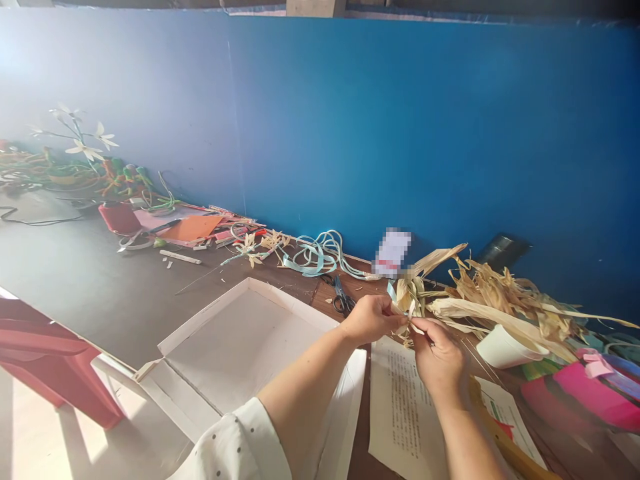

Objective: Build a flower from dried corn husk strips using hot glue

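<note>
My left hand (371, 317) and my right hand (440, 357) meet above the table, their fingertips pinched together. Between them is a small strip of pale dried corn husk (411, 311), mostly hidden by the fingers. Dry corn husks (493, 293) lie heaped just beyond and to the right of my hands. Black scissors (343, 299) rest on the table left of my left hand. Under my right hand lies a printed sheet (403, 407). A white open cardboard box lid (245, 333) sits beneath my left forearm.
A white cup (510, 347) lies tipped near a pink bag (590, 390) at right. Coiled light-blue cord (325, 253) and husk flowers (250, 248) lie along the blue wall (400, 133). Orange paper (193, 229) is farther left. A red stool (65, 373) stands beside the table.
</note>
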`<state>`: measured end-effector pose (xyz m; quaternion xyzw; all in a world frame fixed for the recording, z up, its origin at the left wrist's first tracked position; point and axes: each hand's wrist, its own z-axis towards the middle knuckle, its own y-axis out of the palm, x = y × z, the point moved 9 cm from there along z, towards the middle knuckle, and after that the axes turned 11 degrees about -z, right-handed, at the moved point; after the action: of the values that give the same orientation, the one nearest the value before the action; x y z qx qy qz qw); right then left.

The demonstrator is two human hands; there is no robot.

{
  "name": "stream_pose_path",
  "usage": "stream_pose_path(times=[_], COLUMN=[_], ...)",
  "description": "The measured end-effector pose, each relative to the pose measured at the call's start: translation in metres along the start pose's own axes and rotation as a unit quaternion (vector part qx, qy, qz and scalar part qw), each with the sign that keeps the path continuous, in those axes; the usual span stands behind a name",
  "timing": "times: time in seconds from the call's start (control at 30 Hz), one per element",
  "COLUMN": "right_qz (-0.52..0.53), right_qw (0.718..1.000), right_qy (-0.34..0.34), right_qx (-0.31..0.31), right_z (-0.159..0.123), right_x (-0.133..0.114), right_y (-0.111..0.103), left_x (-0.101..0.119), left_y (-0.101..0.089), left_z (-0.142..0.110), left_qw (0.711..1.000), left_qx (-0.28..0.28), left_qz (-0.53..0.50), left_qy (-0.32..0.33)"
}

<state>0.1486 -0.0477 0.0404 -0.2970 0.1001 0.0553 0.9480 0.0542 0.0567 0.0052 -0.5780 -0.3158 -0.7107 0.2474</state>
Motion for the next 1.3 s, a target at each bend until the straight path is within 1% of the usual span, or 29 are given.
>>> stream_pose_path(times=[0.13, 0.27, 0.47, 0.53, 0.63, 0.7, 0.77, 0.87, 0.97, 1.03, 1.1, 1.23, 1.3], right_qz=[-0.005, -0.005, 0.011, 0.023, 0.065, 0.112, 0.158, 0.202, 0.216, 0.215, 0.203, 0.133, 0.101], right_qw=[1.000, 1.000, 0.999, 0.998, 0.986, 0.966, 0.942, 0.918, 0.908, 0.908, 0.914, 0.942, 0.952], right_qy=[-0.011, -0.013, 0.020, 0.055, 0.152, 0.224, 0.276, 0.316, 0.332, 0.334, 0.328, 0.293, 0.279], right_qx=[0.013, 0.022, 0.030, 0.019, -0.019, -0.065, -0.106, -0.129, -0.135, -0.134, -0.125, -0.090, -0.076], right_z=[0.000, 0.001, -0.001, 0.000, 0.000, -0.002, -0.005, -0.009, -0.012, -0.013, -0.012, -0.009, -0.007], right_x=[-0.003, -0.006, -0.003, 0.002, 0.013, 0.018, 0.021, 0.023, 0.027, 0.029, 0.028, 0.023, 0.019], right_y=[-0.002, -0.004, -0.006, -0.004, 0.003, 0.012, 0.021, 0.028, 0.031, 0.032, 0.029, 0.016, 0.010], left_x=[0.002, 0.001, 0.000, 0.001, 0.000, -0.001, -0.004, -0.003, 0.000, 0.002, 0.004, 0.003, 0.001], left_y=[0.001, 0.003, 0.007, 0.006, 0.004, 0.002, -0.001, -0.006, -0.007, -0.008, -0.009, -0.008, -0.007], left_z=[0.000, 0.000, 0.000, -0.001, -0.001, 0.000, 0.003, 0.005, 0.005, 0.003, 0.002, 0.001, 0.002], left_qw=[1.000, 1.000, 0.999, 0.999, 1.000, 0.999, 0.998, 0.997, 0.996, 0.997, 0.997, 0.997, 0.996], left_qx=[-0.001, -0.012, -0.029, -0.020, -0.001, 0.008, 0.018, 0.031, 0.035, 0.041, 0.050, 0.055, 0.056], left_qz=[0.010, -0.003, -0.037, -0.031, -0.028, -0.040, -0.055, -0.064, -0.060, -0.052, -0.044, -0.049, -0.058], left_qy=[0.012, 0.005, -0.002, 0.002, 0.013, 0.018, 0.020, 0.040, 0.047, 0.046, 0.046, 0.035, 0.028])
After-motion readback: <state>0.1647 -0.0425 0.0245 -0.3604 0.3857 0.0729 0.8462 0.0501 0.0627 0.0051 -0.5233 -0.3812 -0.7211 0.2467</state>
